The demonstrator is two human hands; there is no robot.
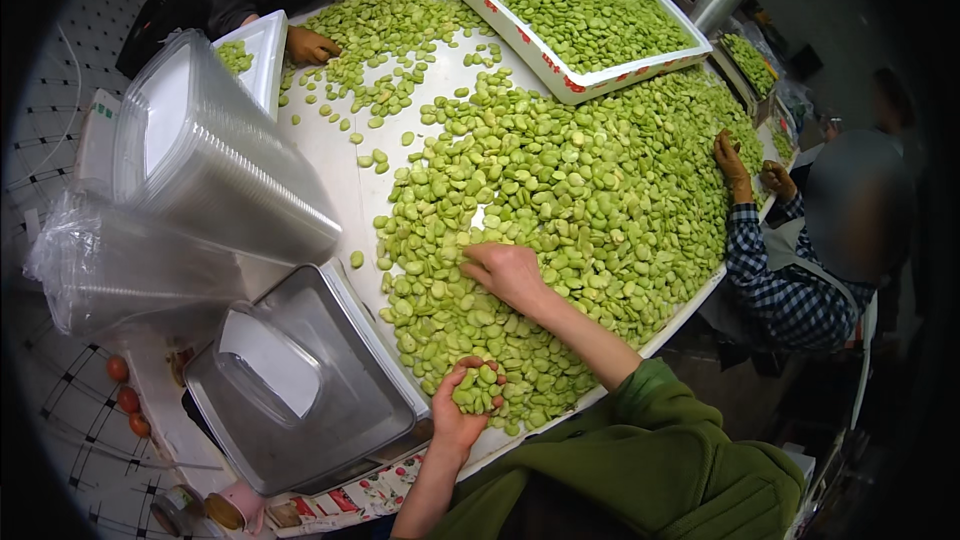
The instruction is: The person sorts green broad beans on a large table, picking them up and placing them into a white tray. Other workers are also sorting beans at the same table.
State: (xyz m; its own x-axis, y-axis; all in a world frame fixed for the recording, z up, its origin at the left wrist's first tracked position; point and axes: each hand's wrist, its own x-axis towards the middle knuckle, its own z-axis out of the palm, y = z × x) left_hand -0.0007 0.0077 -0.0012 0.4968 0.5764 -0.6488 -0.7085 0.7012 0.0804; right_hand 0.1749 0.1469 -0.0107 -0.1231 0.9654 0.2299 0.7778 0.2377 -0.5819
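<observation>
Shelled green broad beans lie in a wide heap on the white tabletop. My left hand, palm up and fingers curled, cups a handful of beans at the heap's near edge. Farther in, my right hand reaches palm down to the beans, its fingers bent at the heap; whether it pinches a bean cannot be seen. Left of my hands, a clear plastic tray with a white sheet rests in a metal pan.
Tall stacks of clear plastic trays stand at the left. A white foam box of beans sits on the heap's far side. Two people work nearby: one's hand is at the far left, another's hand at the right. A pink mug stands below.
</observation>
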